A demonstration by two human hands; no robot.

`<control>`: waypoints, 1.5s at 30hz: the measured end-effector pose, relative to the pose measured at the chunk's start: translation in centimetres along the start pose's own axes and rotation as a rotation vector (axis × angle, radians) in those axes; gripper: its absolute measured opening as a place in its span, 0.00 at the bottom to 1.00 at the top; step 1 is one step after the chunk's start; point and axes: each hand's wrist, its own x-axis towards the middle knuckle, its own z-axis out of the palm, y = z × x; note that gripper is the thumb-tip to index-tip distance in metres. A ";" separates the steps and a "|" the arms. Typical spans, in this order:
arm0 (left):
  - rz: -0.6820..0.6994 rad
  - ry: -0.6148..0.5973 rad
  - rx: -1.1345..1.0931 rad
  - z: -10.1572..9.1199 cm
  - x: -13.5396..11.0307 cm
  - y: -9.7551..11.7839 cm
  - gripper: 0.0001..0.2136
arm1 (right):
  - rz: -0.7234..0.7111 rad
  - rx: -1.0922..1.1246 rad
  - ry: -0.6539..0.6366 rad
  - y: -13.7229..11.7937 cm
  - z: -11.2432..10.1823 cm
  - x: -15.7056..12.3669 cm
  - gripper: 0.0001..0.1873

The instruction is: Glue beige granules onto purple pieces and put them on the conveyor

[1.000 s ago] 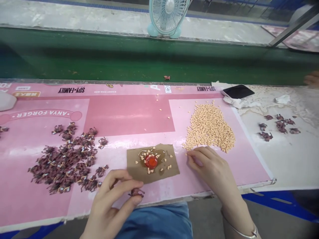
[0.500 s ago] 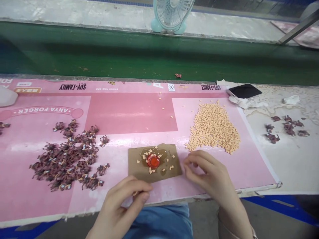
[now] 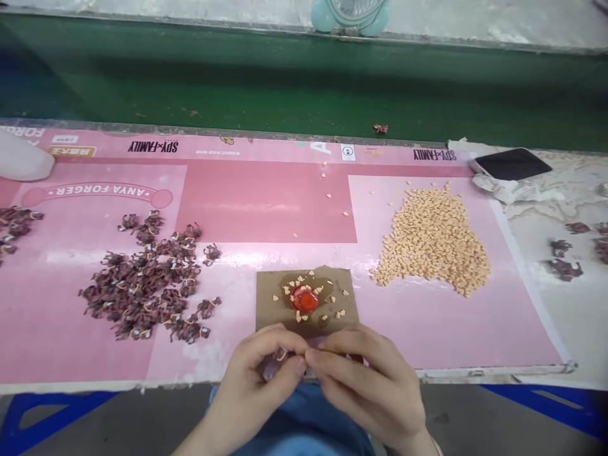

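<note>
Below cardboard (image 3: pixel 270 310), left hand (image 3: pixel 256 373), right hand (image 3: pixel 365 386) pinch piece (image 3: pixel 280 358)

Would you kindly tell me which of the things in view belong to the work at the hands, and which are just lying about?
Part of the work: the left hand and right hand pinching a small piece; brown cardboard with a red cap in amber liquid; peach heart-shaped bits; dark red banded clusters.

Lying about: black smartphone; crumpled white cloth; pale teal fan.
</note>
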 end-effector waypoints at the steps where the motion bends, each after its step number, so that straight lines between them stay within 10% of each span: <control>1: 0.015 0.019 0.024 0.1 0.0 -0.1 0.07 | 0.004 -0.003 0.013 -0.1 0.1 0.0 0.13; 14: 0.466 0.169 0.501 -0.1 -0.1 -0.1 0.06 | 0.142 -0.101 0.206 -0.9 2.1 -0.1 0.08; 20: 0.315 0.295 0.381 -1.2 -1.1 -1.8 0.06 | 0.192 -0.185 0.212 1.2 1.6 0.4 0.07; 34: 0.211 0.174 0.138 -2.5 -1.1 -1.7 0.17 | 0.181 -0.221 0.144 2.0 1.7 0.5 0.06; 40: -0.213 0.314 -0.351 -0.7 -1.0 -0.3 0.10 | 0.152 -0.217 0.178 1.4 1.4 0.7 0.07; 45: -0.444 0.109 -0.740 0.1 -0.5 0.2 0.15 | 0.080 -0.079 0.165 -0.5 1.0 1.1 0.07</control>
